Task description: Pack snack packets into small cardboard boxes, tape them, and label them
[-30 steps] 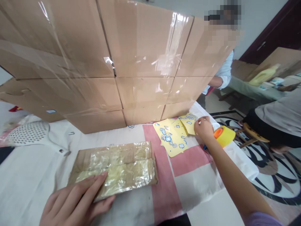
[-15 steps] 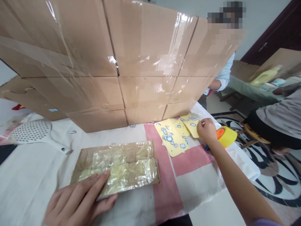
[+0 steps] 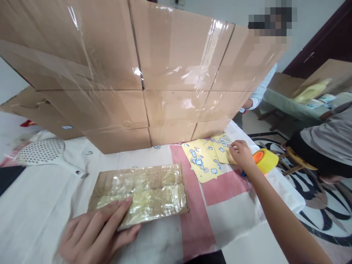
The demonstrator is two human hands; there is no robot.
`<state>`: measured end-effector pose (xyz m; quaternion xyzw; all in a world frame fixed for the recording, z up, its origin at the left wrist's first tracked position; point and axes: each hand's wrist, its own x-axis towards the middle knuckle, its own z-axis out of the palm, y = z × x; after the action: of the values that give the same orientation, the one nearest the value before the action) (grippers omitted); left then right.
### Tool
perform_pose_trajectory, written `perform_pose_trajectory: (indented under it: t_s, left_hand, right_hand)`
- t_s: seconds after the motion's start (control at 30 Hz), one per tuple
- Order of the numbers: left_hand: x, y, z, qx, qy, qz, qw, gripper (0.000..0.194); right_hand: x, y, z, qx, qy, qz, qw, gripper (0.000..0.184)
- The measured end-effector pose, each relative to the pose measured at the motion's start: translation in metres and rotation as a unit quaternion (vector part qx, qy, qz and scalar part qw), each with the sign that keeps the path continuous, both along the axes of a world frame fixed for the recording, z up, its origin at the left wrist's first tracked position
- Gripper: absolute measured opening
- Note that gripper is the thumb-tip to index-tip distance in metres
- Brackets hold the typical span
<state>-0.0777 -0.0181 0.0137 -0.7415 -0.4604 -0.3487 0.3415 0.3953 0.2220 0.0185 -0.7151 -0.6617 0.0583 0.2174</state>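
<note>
My left hand grips the near left edge of a flat cardboard piece covered in shiny clear tape, its fingers on top and thumb at the near edge. Farther right, my right hand is over the right part of some yellow paper with blue-outlined shapes and small pieces scattered on it. Its thumb and fingertips are pinched together; whatever lies between them is too small to make out. Just beside that wrist is a roll of yellow tape with an orange core, partly hidden by the forearm.
A tall wall of taped cardboard stands along the back of the table. A white perforated skimmer lies at the left on the tablecloth. One person stands behind the cardboard; another, in a grey top, sits by a stool at the right.
My right hand has shifted slightly, its fingertips now curled above the yellow paper rather than over its edge. The left hand keeps its hold on the cardboard. The view has moved a little.
</note>
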Motion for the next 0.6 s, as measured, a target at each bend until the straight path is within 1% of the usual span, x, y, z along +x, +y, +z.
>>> perform_pose_trajectory:
  t_s: [0.03,0.07,0.1,0.13,0.17,0.2,0.23,0.27,0.37,0.47,0.6]
  left_hand:
    - [0.0,0.0,0.0,-0.005,-0.003,0.001,1.0,0.052]
    - [0.001,-0.001,-0.001,-0.01,-0.008,0.003,1.0,0.051]
    - [0.001,-0.001,-0.001,-0.014,-0.011,0.005,1.0,0.051]
    - [0.001,-0.001,-0.001,-0.013,-0.013,0.006,1.0,0.05]
    - [0.002,-0.001,-0.002,-0.013,-0.013,0.009,1.0,0.05]
    - [0.002,-0.001,-0.002,-0.014,-0.01,0.012,1.0,0.051]
    - [0.002,-0.002,-0.002,-0.012,-0.007,0.013,1.0,0.051]
    - [0.003,-0.002,-0.002,-0.01,-0.004,0.013,1.0,0.052]
    - [0.005,-0.001,-0.001,-0.008,-0.014,0.016,1.0,0.051]
    - [0.006,-0.001,-0.001,-0.013,-0.022,0.016,1.0,0.05]
    - [0.003,-0.003,-0.004,-0.018,-0.02,0.021,0.999,0.05]
  right_hand:
    - [-0.007,-0.008,0.004,0.012,0.067,0.014,0.998,0.018]
    - [-0.015,-0.017,0.008,0.007,0.164,0.033,0.986,0.019]
    - [-0.026,-0.028,0.013,-0.019,0.28,0.058,0.958,0.022]
    - [-0.039,-0.039,0.017,-0.064,0.399,0.084,0.911,0.025]
    - [-0.053,-0.05,0.021,-0.121,0.496,0.111,0.853,0.028]
    - [-0.067,-0.061,0.024,-0.167,0.556,0.135,0.803,0.029]
    - [-0.081,-0.07,0.027,-0.191,0.593,0.153,0.767,0.027]
    - [-0.094,-0.077,0.029,-0.202,0.616,0.167,0.743,0.025]
    - [-0.124,-0.087,0.027,-0.212,0.654,0.185,0.702,0.021]
    - [-0.142,-0.088,0.014,-0.252,0.685,0.203,0.653,0.023]
    - [-0.152,-0.097,-0.01,-0.32,0.703,0.221,0.596,0.025]
